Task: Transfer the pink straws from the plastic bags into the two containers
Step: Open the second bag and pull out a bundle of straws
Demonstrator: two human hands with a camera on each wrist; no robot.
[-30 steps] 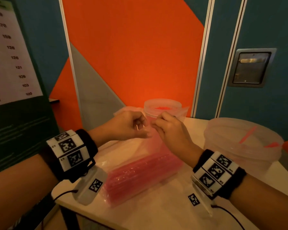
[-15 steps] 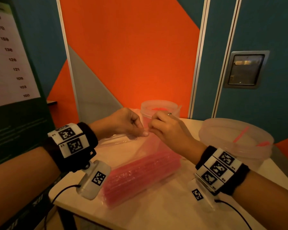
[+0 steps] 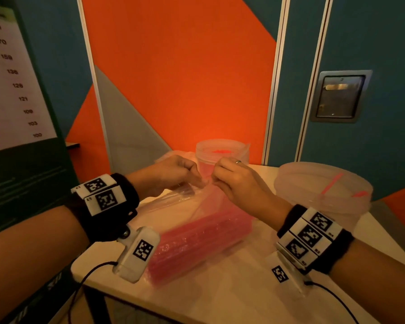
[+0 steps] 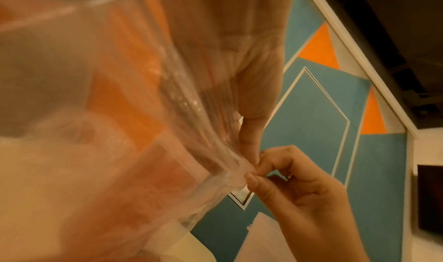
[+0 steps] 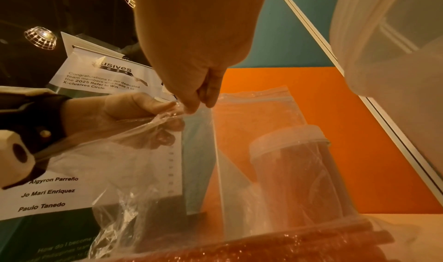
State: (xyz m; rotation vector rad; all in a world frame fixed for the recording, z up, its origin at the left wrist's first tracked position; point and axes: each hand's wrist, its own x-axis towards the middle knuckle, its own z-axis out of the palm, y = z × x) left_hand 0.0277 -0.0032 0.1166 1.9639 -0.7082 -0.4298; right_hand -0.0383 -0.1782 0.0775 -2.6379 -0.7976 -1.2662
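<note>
Head view: left hand [image 3: 173, 171] and right hand [image 3: 234, 181] each pinch the mouth of the plastic bag [image 3: 204, 206], grips nearly touching. Its pink straws [image 3: 197, 244] lie on the bench [image 3: 232, 295], between the tall container [image 3: 220, 150] behind and the wide container [image 3: 323, 195] to the right.

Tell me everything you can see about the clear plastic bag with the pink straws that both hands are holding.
The clear plastic bag is thin, glossy and crinkled. Its lower part lies on the white table, packed with a block of pink straws. Its top is lifted. The left hand and the right hand pinch its upper edge close together. Whether it is open cannot be told.
</note>
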